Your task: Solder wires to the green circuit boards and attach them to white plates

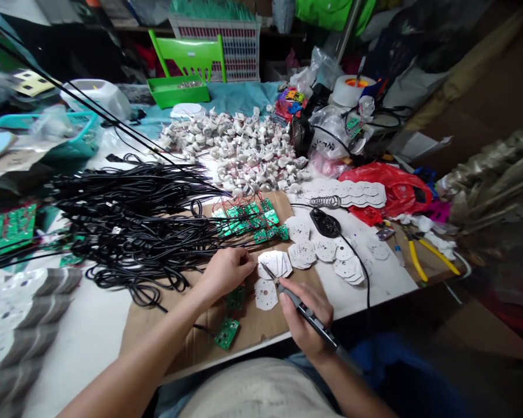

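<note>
My right hand is wrapped round a soldering iron, whose tip points at a small group of overlapping white octagonal circuit boards. Just left of these boards is my left hand, its fingers pinched together; whatever they hold is too small to make out. A single white board lies below the group on the brown cardboard. Near my left forearm a green circuit board rests with a black cable running to it. Several green boards with red wires sit farther back.
Bundled black cables spread across the left. Behind is a heap of small white parts. More white boards, an iron stand with a coil, a red bag and yellow-handled pliers lie to the right.
</note>
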`<state>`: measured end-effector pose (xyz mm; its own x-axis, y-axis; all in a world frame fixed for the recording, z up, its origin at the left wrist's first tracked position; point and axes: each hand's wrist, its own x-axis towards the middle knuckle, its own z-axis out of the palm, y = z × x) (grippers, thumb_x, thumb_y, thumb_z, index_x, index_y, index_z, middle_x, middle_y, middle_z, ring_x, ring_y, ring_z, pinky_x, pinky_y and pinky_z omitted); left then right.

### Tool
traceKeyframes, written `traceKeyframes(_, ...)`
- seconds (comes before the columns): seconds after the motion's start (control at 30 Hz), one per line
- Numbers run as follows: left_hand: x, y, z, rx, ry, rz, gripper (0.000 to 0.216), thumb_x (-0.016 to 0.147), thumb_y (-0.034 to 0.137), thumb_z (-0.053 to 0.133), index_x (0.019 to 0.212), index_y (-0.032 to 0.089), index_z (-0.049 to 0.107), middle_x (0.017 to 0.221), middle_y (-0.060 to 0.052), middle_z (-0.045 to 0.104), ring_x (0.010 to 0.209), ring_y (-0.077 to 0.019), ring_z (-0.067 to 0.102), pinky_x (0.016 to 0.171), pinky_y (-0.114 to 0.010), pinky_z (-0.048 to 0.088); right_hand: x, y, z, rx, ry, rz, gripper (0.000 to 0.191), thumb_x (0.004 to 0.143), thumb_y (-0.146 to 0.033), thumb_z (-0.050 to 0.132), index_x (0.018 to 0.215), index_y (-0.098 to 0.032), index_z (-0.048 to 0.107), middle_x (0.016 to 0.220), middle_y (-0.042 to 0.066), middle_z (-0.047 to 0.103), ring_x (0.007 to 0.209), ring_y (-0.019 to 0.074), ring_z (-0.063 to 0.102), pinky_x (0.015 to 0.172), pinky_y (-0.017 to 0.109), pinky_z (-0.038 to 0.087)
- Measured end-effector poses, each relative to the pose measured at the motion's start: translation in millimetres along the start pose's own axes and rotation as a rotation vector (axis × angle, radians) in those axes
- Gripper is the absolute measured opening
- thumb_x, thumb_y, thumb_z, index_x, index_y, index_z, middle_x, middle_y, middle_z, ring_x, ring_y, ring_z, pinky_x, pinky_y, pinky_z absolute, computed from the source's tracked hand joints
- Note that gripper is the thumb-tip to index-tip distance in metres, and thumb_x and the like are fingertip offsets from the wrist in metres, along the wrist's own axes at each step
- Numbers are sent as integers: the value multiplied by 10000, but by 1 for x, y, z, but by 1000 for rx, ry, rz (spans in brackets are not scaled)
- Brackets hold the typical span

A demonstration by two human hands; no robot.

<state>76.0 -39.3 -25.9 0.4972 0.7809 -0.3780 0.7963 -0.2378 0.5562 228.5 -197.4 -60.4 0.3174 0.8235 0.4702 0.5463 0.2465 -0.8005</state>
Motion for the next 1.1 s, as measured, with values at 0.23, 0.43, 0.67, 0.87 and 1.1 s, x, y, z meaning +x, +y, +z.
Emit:
traceKeyframes(0.23,1,1,0,-15,-10,0,237,839,356,540,747,200,693,625,-21,699,593,-179,651,567,-247,375,-1,2,4,-3,-21,-18,347,928,-119,625,1253,-221,688,937,62,762,807,195,714,735,319,583)
traceKeyframes(0.43,3,0,0,-19,-1,-8,242,833,371,542,742,202,689,603,-18,689,590,-182,651,562,-249,373,0,3,5,-32,-23,-63,330,919,-121,623,1232,-195,699,911,85,760,781,213,717,713,331,589)
traceKeyframes(0.67,3,1,2,13,7,-20,220,826,342,544,737,201,688,598,-12,688,577,-173,640,556,-250,359,2,1,6,-91,-27,-144,307,920,-125,607,1210,-164,703,868,93,756,736,207,718,677,317,587)
traceKeyframes(0.87,2,4,1,16,2,-27,202,829,310,539,738,202,683,588,-5,682,576,-170,637,565,-248,361,1,-1,1,-19,16,-25,305,934,-140,608,1217,-194,706,912,73,764,779,190,723,729,312,594)
traceKeyframes(1.1,-15,7,-4,139,75,-45,193,859,275,549,748,194,684,673,-37,708,643,-185,629,602,-261,347,0,-2,-3,28,29,41,294,940,-143,608,1210,-208,703,960,61,773,815,185,730,754,310,597)
